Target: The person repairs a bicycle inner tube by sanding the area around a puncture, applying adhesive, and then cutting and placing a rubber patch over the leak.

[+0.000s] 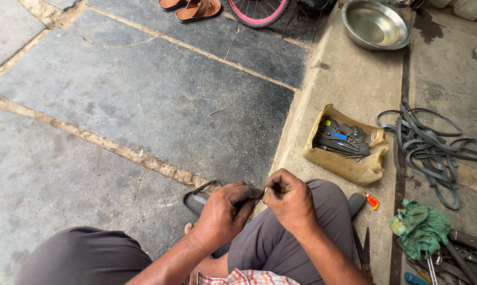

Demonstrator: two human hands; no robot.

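We have only one view, from a camera worn on the head of a seated person, looking steeply down and forward over the knees. It sits close to the left hand (225, 211) and right hand (290, 203), which meet low in the middle of the picture. Beyond them we see the stone floor (143, 95) stretching away to the top edge, where a wheel (257, 11) and sandals (192, 8) are cut off. On our right, a raised concrete step (354, 79) runs up the picture.
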